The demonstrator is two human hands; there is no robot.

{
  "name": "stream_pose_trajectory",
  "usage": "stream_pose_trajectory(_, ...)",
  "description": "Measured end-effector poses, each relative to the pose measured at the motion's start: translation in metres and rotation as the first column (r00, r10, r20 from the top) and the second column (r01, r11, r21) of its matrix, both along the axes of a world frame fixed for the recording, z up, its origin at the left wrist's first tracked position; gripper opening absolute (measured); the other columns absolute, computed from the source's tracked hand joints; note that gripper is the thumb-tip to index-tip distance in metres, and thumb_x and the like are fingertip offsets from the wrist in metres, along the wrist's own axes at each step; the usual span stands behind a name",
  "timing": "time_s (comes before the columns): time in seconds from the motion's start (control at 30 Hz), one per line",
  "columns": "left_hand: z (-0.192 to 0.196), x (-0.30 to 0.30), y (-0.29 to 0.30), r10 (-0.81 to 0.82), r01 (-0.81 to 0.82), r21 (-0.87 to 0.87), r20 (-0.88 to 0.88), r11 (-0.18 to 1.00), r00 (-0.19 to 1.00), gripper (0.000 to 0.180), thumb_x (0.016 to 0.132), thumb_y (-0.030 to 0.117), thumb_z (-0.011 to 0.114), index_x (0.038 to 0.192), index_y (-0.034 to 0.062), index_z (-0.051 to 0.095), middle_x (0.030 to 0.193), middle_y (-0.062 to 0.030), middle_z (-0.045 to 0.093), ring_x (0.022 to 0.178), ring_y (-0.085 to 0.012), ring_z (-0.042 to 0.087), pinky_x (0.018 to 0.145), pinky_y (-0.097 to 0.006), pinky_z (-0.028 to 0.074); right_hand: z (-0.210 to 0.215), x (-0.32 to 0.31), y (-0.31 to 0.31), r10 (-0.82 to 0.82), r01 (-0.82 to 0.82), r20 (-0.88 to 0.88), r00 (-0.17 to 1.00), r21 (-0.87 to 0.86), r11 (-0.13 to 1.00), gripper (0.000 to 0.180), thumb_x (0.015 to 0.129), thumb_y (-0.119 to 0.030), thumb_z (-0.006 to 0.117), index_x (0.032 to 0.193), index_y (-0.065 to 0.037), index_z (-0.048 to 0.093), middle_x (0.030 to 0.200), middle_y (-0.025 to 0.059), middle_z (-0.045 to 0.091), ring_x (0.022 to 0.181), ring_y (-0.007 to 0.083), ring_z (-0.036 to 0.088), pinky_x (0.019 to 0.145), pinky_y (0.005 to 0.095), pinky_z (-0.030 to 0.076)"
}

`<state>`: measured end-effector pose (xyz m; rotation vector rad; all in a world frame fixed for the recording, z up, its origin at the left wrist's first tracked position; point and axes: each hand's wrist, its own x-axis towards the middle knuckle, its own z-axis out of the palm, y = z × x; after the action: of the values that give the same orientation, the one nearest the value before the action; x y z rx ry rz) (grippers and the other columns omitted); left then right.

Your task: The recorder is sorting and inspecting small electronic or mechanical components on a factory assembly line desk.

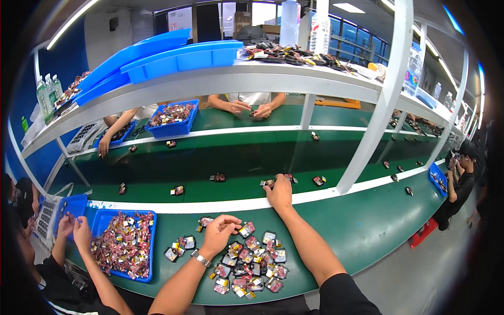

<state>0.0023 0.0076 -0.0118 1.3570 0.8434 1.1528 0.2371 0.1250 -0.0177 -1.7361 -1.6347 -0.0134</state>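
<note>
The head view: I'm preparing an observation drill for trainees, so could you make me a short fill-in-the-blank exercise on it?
1. The person's right hand reaches past the ____ strip to small parts.
2. The left hand is at a spread of loose parts on the ____ table.
3. The tray heaped with parts, just left of that spread, is ____.
4. The person's right sleeve is ____.

Missing words: white; green; blue; black.
</note>
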Motion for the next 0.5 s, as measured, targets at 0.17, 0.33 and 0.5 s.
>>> stream_pose_trajectory(0.17, -0.001, -0.004, 0.000, -0.003, 0.003, 0.034, -0.001, 0.999, 1.000, 0.015, 0.093, 0.003, 0.052, 0.105, -0.0031, 0.059, 0.103, -0.0130, 0.066, 0.090, -0.0182, 0.066, 0.075, -0.028, 0.054, 0.001, 0.005, -0.009, 0.108, -0.105, -0.306, 0.946, 0.026, 0.994, 0.048, 0.069, -0.015, 0.078, 0.107, 0.002, 0.055, 0.096, 0.0161, 0.065, 0.088, 0.0291, 0.063, 0.080, 0.0397, 0.049)
stream_pose_trajectory(0.33, 0.004, -0.010, -0.003, 0.062, -0.061, -0.037, 0.029, 0.997, 0.998, 0.021, 0.096, 0.009, 0.051, 0.111, -0.0046, 0.057, 0.102, -0.0144, 0.066, 0.082, -0.0168, 0.065, 0.071, -0.027, 0.054, 0.029, -0.014, -0.073, 0.410, -0.502, -0.521, 0.749, -0.042, 0.864, 0.052, 0.073, -0.018, 0.077, 0.117, -0.003, 0.053, 0.109, 0.0109, 0.065, 0.103, 0.0244, 0.059, 0.090, 0.0380, 0.047)
stream_pose_trajectory(0.5, 0.015, -0.011, -0.003, -0.221, 0.257, -0.342, 0.139, 0.904, 0.965, 0.044, 0.103, 0.035, 0.039, 0.118, -0.0037, 0.053, 0.095, -0.0129, 0.064, 0.073, -0.0163, 0.063, 0.063, -0.025, 0.053, 0.058, -0.020, -0.126, 0.713, -0.786, -0.433, 0.552, 0.015, 0.618, 0.059, 0.075, -0.015, 0.077, 0.126, -0.004, 0.049, 0.117, 0.0095, 0.063, 0.116, 0.0247, 0.054, 0.095, 0.0357, 0.044)
